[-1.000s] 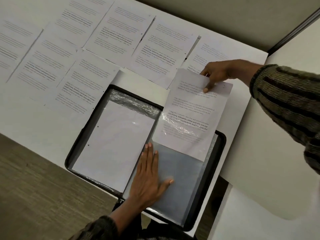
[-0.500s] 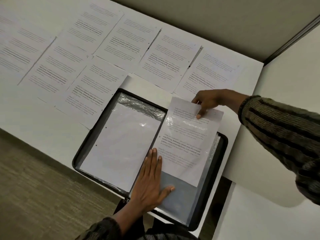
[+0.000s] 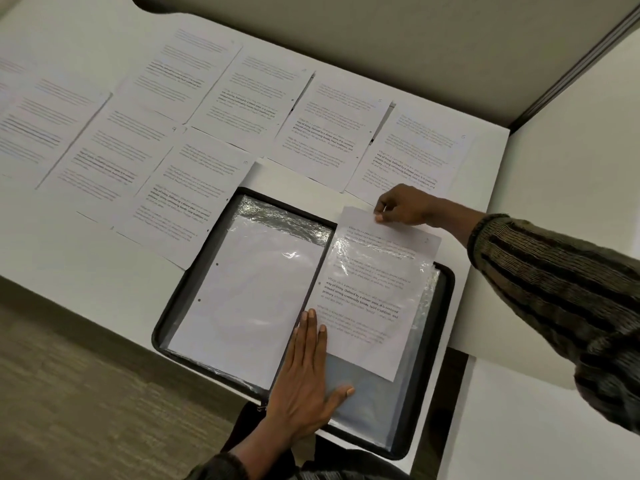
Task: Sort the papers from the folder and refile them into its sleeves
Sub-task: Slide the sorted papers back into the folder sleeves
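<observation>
Presently, the right hand [image 3: 401, 206] pinches the top edge of a white printed paper sheet [image 3: 367, 306] between thumb and curled fingers, a narrow hold at the sheet's upper corner region. From that pinch the sheet runs toward the person. Most of it lies under the crinkled film of a clear plastic sleeve [image 3: 367, 400] on the right-hand page of an open black zip-edged folder [image 3: 447, 306]. The strip nearest the pinch stands out past the sleeve mouth and over the folder's far rim. The sheet's near edge stops short of the sleeve's bottom, leaving a grey band of sleeve bare.

The left hand [image 3: 304, 382] lies flat with straight fingers and the thumb spread, pressing on that same sleeve beside the folder's spine. Its fingertips [image 3: 313, 318] touch the sheet's lower left corner. It holds nothing.

On the other side of the spine from the left hand, a second clear sleeve holds a blank punched white sheet [image 3: 249, 299].

Beyond the pinch and off to its left, loose printed white pages [image 3: 194, 188] lie face up in rows on the white table [image 3: 86, 258], some overlapping at their edges. The nearest one [image 3: 415, 157] lies just past the right hand's knuckles. A dark striped knitted cuff [image 3: 554, 289] covers the right forearm.
</observation>
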Motion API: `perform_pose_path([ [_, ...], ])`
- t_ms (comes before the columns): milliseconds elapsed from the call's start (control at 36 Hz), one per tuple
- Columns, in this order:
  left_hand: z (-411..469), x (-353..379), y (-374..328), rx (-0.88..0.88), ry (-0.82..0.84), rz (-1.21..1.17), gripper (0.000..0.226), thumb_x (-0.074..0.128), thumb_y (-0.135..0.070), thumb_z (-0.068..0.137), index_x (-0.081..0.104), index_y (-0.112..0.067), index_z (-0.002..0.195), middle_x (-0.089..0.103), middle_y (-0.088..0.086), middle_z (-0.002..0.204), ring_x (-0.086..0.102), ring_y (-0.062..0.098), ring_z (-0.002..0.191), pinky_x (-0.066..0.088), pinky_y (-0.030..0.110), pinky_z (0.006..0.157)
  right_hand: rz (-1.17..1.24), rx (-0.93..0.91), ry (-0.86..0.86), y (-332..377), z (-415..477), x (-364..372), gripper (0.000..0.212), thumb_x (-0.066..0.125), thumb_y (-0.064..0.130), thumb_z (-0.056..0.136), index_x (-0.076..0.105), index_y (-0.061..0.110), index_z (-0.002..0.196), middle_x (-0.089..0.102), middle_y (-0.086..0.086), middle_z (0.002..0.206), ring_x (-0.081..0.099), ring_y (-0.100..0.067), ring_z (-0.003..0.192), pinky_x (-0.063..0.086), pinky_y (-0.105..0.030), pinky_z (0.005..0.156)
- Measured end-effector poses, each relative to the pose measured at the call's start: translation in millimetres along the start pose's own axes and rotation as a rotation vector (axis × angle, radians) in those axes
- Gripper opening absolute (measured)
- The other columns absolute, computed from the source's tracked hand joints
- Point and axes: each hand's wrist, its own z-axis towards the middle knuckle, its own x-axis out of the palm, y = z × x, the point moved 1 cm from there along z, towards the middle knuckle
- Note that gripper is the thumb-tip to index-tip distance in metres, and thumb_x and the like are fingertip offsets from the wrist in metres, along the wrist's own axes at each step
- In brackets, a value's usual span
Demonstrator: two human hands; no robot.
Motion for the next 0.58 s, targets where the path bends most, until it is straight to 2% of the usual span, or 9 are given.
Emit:
perform_pose_path([
  [83, -5, -1, 4, -0.006, 0.024, -0.006, 0.117, 0.046, -0.080, 0.098, -0.001, 0.002, 0.166, -0.014, 0.022, 0.174, -0.008, 0.036, 0.163, 0.008, 0.049, 0.129, -0.006, 0.006, -0.036, 2, 1, 6, 0.010, 0.080, 0.026, 0.091, 0.080, 0.019, 0.098, 0.075, 0.000, 0.100, 0.066, -0.020, 0.098, 0.049, -0.029, 0.078],
  [222, -11, -4, 9, -0.009, 0.049, -0.036, 0.117, 0.045, -0.080, 0.098, -0.007, -0.002, 0.167, -0.019, 0.019, 0.174, -0.013, 0.034, 0.163, 0.001, 0.045, 0.130, 0.007, 0.012, -0.015, 6, -4, 15, 0.005, 0.083, 0.024, 0.089, 0.081, 0.021, 0.093, 0.075, 0.003, 0.089, 0.063, -0.011, 0.082, 0.044, -0.023, 0.070],
  [361, -12, -6, 12, 0.007, 0.041, -0.052, 0.118, 0.049, -0.079, 0.097, -0.006, -0.002, 0.167, -0.018, 0.019, 0.174, -0.011, 0.033, 0.163, 0.000, 0.044, 0.130, -0.008, -0.004, 0.017, 11, -9, 24, 0.006, 0.083, 0.023, 0.088, 0.080, 0.020, 0.092, 0.071, 0.009, 0.080, 0.060, -0.006, 0.076, 0.043, -0.023, 0.069],
  [472, -12, -6, 11, 0.025, 0.032, -0.054, 0.119, 0.050, -0.080, 0.096, -0.005, -0.001, 0.167, -0.015, 0.021, 0.175, -0.009, 0.034, 0.164, 0.001, 0.046, 0.131, 0.023, 0.016, 0.064, 10, -16, 32, 0.004, 0.083, 0.018, 0.088, 0.081, 0.016, 0.090, 0.069, 0.015, 0.064, 0.060, 0.002, 0.063, 0.045, -0.022, 0.071],
  [528, -12, -4, 11, 0.023, 0.036, -0.049, 0.118, 0.049, -0.079, 0.097, -0.005, -0.001, 0.167, -0.016, 0.021, 0.175, -0.009, 0.034, 0.164, 0.003, 0.047, 0.130, 0.035, 0.009, 0.050, 10, -19, 35, 0.005, 0.084, 0.019, 0.087, 0.082, 0.016, 0.089, 0.070, 0.016, 0.064, 0.060, 0.006, 0.061, 0.045, -0.022, 0.073],
  [583, -11, -4, 12, 0.016, 0.047, -0.050, 0.117, 0.047, -0.079, 0.097, -0.007, -0.002, 0.167, -0.017, 0.020, 0.174, -0.010, 0.034, 0.163, 0.003, 0.047, 0.130, 0.050, 0.001, 0.007, 11, -21, 37, 0.008, 0.086, 0.026, 0.086, 0.082, 0.019, 0.090, 0.073, 0.013, 0.072, 0.062, 0.002, 0.069, 0.047, -0.024, 0.074],
])
